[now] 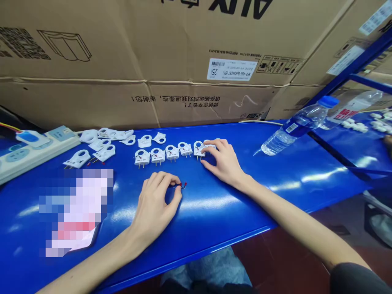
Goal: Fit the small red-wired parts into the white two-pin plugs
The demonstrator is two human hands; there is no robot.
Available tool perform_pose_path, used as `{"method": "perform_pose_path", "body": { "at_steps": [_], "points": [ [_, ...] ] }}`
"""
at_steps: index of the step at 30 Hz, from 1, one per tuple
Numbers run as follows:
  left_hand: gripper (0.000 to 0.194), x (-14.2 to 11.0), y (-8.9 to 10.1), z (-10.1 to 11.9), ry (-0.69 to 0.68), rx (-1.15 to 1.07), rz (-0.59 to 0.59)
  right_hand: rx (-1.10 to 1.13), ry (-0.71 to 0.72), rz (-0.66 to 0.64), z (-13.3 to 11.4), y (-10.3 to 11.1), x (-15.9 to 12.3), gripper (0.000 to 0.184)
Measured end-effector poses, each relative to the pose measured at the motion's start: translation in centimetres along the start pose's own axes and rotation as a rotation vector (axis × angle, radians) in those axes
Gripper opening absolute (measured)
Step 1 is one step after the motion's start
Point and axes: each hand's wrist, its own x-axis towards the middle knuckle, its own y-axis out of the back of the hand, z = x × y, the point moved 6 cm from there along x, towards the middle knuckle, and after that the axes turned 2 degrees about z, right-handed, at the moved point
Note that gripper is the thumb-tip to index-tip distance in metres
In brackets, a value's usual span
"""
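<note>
The left hand (pixel 159 196), thumb and index finger pinched, is holding a small red-tipped wired part (pixel 184 185) above the blue tabletop (pixel 214 216). The right hand (pixel 225 163), fingers loosely curled and partly open, is touching the row of white plug housings (pixel 158 156), which is lying toward the tabletop's far edge.

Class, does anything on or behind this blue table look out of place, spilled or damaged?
The cardboard carton behind the table looks odd: its printing and white label appear upside down, so it probably stands inverted. No spill shows.
</note>
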Motion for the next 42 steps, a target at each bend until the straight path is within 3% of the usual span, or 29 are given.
{"method": "perform_pose_path", "body": {
  "at_steps": [7,13,17,26,36,42],
  "points": [
    [0.011,0.0,0.0,-0.1,-0.002,-0.004,0.018,0.066,0.064,0.126,-0.6,1.0,-0.2,0.01],
    [0.011,-0.1,0.0,-0.3,0.016,-0.007,0.023,0.174,0.23,0.299,-3.4,3.1,-1.0,0.011],
    [0.017,-0.1,0.0,-0.6,0.065,-0.021,0.025,0.2,0.319,0.255,-4.7,2.8,-1.5,0.013],
    [0.024,-0.2,0.1,-1.0,0.101,-0.042,0.064,0.251,0.419,0.179,-5.2,1.9,-1.6,0.014],
    [0.023,-0.2,-0.1,-1.0,0.079,-0.028,0.036,0.227,0.428,0.163,-5.3,1.9,-1.5,0.012],
    [0.013,0.0,-0.1,-0.8,0.059,-0.033,0.025,0.234,0.428,0.181,-5.2,2.0,-1.5,0.013]
  ]
}}
